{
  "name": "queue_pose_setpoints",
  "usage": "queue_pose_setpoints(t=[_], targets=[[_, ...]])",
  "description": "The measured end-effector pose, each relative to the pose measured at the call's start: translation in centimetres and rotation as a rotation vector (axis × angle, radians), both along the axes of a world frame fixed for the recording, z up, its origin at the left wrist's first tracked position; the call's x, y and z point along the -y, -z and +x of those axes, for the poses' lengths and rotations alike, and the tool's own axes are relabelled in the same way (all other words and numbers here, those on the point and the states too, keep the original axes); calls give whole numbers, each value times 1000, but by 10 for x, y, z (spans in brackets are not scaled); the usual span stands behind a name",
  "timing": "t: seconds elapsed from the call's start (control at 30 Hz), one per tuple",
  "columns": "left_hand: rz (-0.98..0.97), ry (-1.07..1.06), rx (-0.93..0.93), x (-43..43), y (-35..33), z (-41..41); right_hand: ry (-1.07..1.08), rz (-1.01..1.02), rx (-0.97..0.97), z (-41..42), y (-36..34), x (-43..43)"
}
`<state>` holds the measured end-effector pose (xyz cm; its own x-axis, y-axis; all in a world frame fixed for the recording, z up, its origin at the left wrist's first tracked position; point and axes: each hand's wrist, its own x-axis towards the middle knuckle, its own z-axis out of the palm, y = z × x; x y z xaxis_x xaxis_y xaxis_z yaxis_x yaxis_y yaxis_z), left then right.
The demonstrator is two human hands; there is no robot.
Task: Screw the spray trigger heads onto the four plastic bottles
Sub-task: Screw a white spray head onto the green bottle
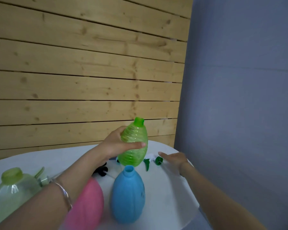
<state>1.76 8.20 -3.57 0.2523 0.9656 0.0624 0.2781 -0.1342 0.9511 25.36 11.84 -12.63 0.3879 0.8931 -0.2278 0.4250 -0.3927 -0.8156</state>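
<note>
My left hand (118, 143) grips a ribbed green bottle (134, 146), held tilted above the table with its open neck pointing up. My right hand (173, 159) hovers with fingers spread just right of a green and white spray trigger head (152, 161) lying on the table. A blue bottle (128, 195) stands upright with an open neck in front. A pink bottle (88, 203) is partly hidden under my left forearm. At the left stands a pale green clear bottle (12, 191) with an open neck. A black trigger head (101, 170) lies behind my left arm.
The round white table (170, 188) ends close on the right and front. A pale green trigger head (42, 175) lies behind the clear bottle. A wooden plank wall (83, 72) stands behind, a grey wall (239, 97) to the right.
</note>
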Motion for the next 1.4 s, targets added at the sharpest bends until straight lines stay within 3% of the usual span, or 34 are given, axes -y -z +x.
queue_pose_setpoints(t=[0.2, 0.3, 0.37, 0.47, 0.53, 0.97, 1.1, 1.4], targets=[[16, 40, 16, -6, 7, 3, -56, 87, 170, -16, 25, -12], [30, 13, 57, -4, 7, 5, -10, 132, 121, -13, 27, -11], [48, -7, 101, -1, 3, 7, 67, 170, -42, -7, 16, -5], [106, -12, 149, 8, -12, 12, 131, 293, -522, 6, -22, 6], [140, -9, 154, 18, -23, 17, 88, 364, -741, 15, -60, 21], [74, 83, 160, 144, -38, 36, -242, 958, -1190, -6, -265, 192], [53, 96, 129, 188, -26, 30, -298, 1016, -1174, -41, -268, 222], [30, 112, 129, 234, -30, 0, -324, 931, -1112, -86, -227, 258]])
